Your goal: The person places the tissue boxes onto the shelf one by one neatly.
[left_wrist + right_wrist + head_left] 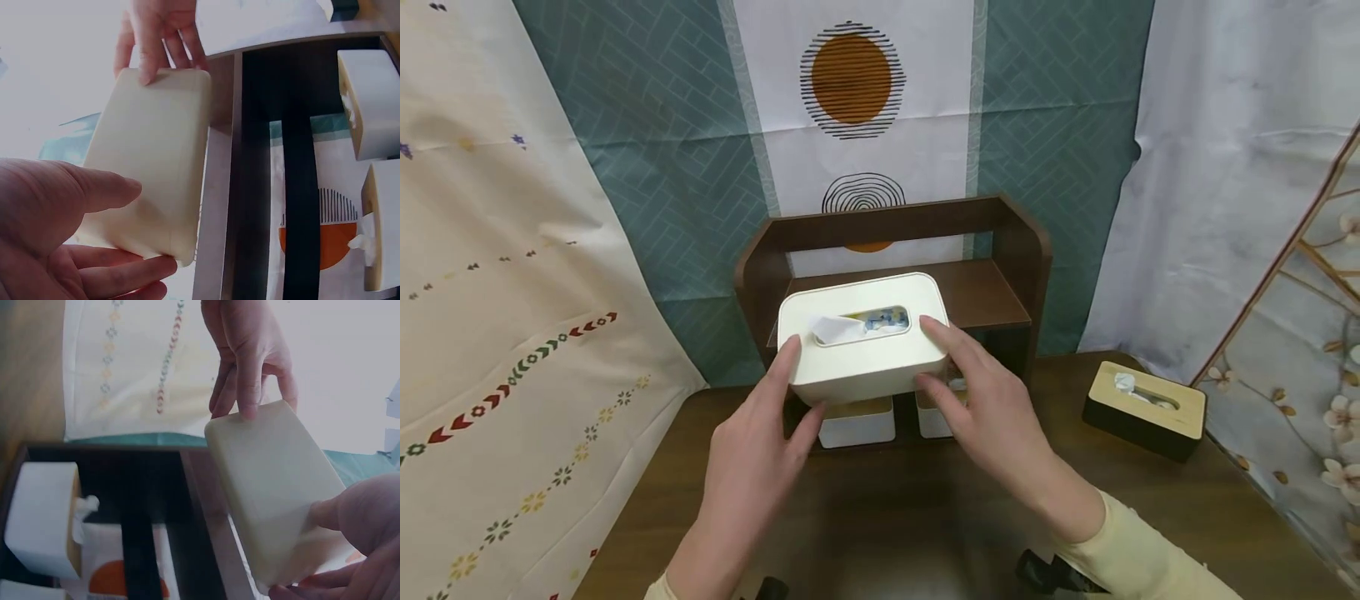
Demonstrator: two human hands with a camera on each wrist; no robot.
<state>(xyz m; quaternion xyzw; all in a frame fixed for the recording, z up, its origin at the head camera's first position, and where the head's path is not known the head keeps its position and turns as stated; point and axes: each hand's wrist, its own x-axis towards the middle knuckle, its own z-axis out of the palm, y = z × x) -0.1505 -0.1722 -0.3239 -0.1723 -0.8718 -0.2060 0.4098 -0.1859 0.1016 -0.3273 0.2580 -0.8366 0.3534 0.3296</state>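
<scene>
A cream tissue box (865, 360) with an oval slot and a white tissue poking out is held up in front of a brown wooden shelf (891, 218). My left hand (758, 450) grips its left end, thumb on the near side. At the opposite end my right hand (992, 408) grips it the same way. Both wrist views show the near side of the tissue box (147, 150), with a thumb pressed on it at each end. The box is off the table, tilted so its top shows in the head view.
Two white boxes with wood-toned lids, a left one (857, 429) and a right one (931, 421), stand in the shelf's lower level. A black tissue box with a wooden lid (1150, 400) sits on the table's right. Patterned cloths hang behind and at the sides.
</scene>
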